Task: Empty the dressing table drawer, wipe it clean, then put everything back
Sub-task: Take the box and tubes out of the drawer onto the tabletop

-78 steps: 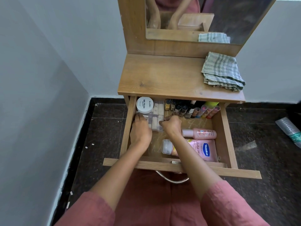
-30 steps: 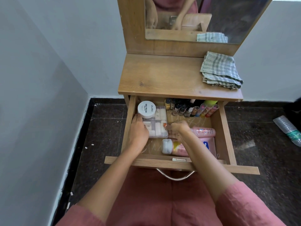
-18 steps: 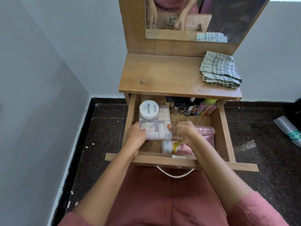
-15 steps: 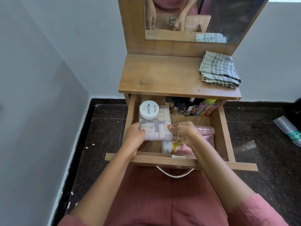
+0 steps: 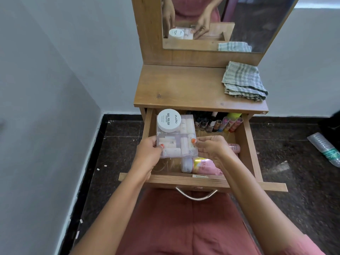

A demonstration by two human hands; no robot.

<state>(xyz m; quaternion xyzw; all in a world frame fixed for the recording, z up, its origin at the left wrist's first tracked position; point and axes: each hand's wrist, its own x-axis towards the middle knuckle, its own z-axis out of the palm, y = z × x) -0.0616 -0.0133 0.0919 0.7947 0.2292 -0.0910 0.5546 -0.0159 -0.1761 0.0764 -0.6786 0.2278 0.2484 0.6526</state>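
Note:
The wooden drawer (image 5: pixel 248 144) of the dressing table stands pulled out. Above its left half I hold a clear plastic box (image 5: pixel 182 138) of small pale items, with a round white nail polish tub (image 5: pixel 168 120) resting on its lid. My left hand (image 5: pixel 147 153) grips the box's left edge and my right hand (image 5: pixel 213 148) grips its right edge. Under my right hand lie two pink bottles: a lotion bottle (image 5: pixel 202 165) and a smaller one (image 5: pixel 234 147), partly hidden. Several nail polish bottles (image 5: pixel 206 124) and lip balm tubes (image 5: pixel 231 123) line the back of the drawer.
A folded checked cloth (image 5: pixel 242 81) lies at the right of the wooden tabletop (image 5: pixel 176 89), below the mirror (image 5: pixel 239 19). A grey wall is close on the left. A plastic bottle (image 5: pixel 325 148) lies on the dark floor at right. A metal handle (image 5: pixel 196 196) hangs from the drawer front.
Both hands closed on the clear box where it lay in the drawer and have raised it, with the white tub on top, above the drawer's left side.

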